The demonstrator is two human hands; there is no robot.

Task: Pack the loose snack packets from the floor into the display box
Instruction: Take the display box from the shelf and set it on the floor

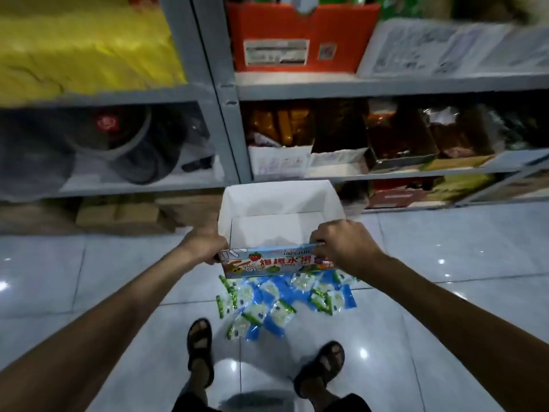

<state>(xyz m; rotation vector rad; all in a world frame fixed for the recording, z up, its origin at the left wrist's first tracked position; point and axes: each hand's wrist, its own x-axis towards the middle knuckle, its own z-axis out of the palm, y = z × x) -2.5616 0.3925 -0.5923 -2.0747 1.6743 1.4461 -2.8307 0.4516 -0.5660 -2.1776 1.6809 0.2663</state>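
I hold an open display box in the air in front of me, white inside with a colourful printed front panel. Its inside looks empty as far as I can see. My left hand grips the box's left front corner. My right hand grips the right end of the front rim. Below the box, a heap of several blue and green snack packets lies scattered on the tiled floor, just ahead of my feet.
Grey metal shelving stands straight ahead, stocked with snack boxes, an orange carton and a yellow bag. Cardboard boxes sit under the lowest left shelf. My sandalled feet stand on glossy grey tiles.
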